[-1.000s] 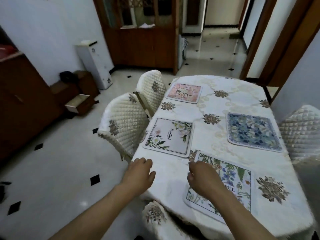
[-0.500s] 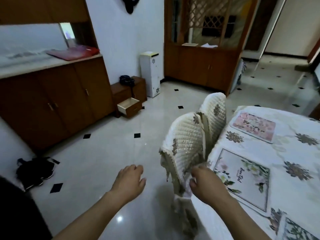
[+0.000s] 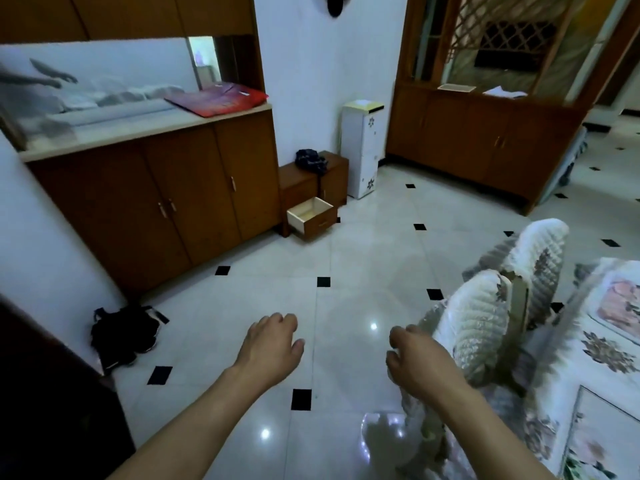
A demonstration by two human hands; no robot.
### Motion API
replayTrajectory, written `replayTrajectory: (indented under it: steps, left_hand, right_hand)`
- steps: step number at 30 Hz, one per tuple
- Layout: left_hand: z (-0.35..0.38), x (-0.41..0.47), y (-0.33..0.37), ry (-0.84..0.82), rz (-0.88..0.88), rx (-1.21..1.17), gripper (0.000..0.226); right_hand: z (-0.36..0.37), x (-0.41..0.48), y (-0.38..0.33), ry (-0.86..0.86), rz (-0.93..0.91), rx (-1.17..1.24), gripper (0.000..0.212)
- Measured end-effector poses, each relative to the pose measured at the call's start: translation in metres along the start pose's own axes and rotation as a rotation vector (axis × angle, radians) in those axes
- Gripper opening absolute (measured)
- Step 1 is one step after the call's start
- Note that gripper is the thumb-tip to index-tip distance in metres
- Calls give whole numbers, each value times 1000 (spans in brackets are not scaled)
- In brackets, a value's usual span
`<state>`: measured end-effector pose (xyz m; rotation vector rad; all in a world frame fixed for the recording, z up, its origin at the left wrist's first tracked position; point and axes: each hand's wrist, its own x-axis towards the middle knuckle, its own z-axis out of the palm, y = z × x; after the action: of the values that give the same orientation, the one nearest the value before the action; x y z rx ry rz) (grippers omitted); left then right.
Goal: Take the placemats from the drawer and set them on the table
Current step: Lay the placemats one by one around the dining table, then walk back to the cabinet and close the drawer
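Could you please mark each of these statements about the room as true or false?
1. The drawer is open. True.
2. The left hand holds a placemat. False: it holds nothing, its fingers loosely curled.
3. A pink placemat lies on the table. True.
4. The black bag sits on the table. False: it lies on the floor by the cupboard.
5. The right hand holds nothing. True.
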<state>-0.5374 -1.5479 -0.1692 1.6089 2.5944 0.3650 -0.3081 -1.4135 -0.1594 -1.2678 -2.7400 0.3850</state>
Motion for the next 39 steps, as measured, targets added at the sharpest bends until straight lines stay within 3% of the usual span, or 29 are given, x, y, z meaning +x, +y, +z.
replayTrajectory:
  steps: [7, 21, 30, 39]
  left_hand:
    - [1, 123, -22, -7, -67, 47, 32]
    - [4, 361, -62, -55, -255, 44, 32]
    - [16, 597, -110, -57, -133, 4, 30]
    - [30, 801, -106, -133, -8, 10, 29]
  right_hand:
    - [18, 159, -1, -3, -64, 34, 19]
    - [-13, 442, -1, -57, -216, 52, 20]
    - [-15, 644, 18, -38, -67, -16, 21]
    - [-20, 799, 83, -50, 141, 11, 21]
